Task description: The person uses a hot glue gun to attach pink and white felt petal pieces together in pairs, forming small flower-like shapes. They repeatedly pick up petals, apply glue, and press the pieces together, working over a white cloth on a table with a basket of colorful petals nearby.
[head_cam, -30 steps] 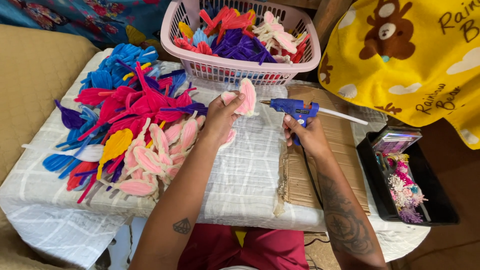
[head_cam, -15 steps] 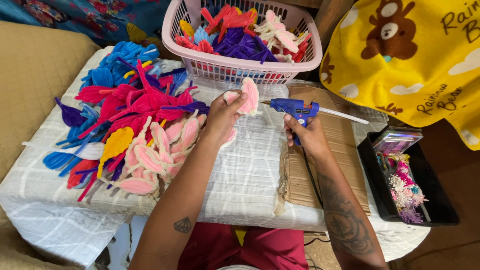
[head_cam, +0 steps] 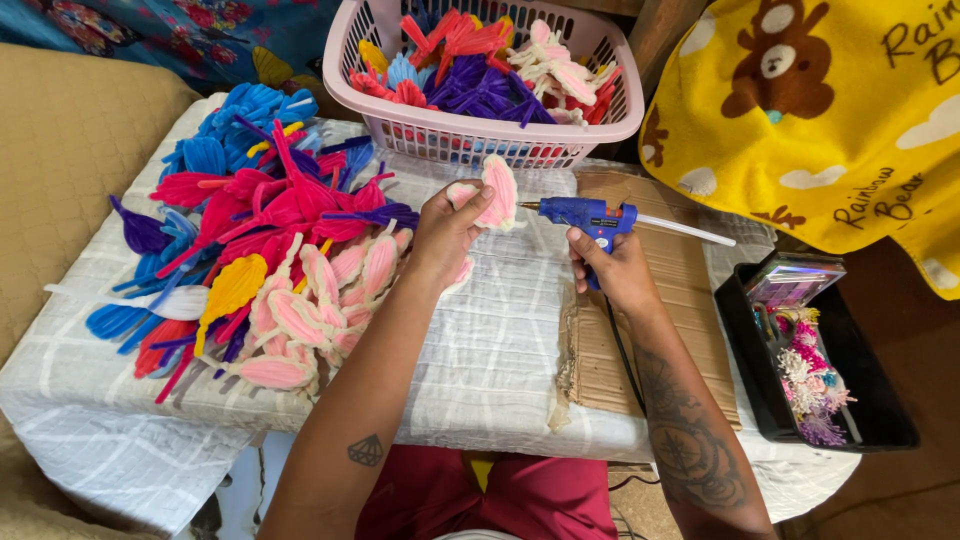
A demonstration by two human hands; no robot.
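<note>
Gluing step in hand. Left hand (head_cam: pixel 445 225) pinched pink chenille petal (head_cam: pixel 497 192) upright above the white cloth (head_cam: pixel 500 340); right hand (head_cam: pixel 610 265) gripped blue glue gun (head_cam: pixel 590 213), nozzle beside petal. Next probably needs steady nozzle contact.

We see both bare forearms reaching forward from the bottom edge, each with a tattoo. Our left hand (head_cam: pixel 447 232) is raised with its fingers curled shut in a pinch. Our right hand (head_cam: pixel 607 266) sits just beside it, closed in a fist-like grip, knuckles up.
</note>
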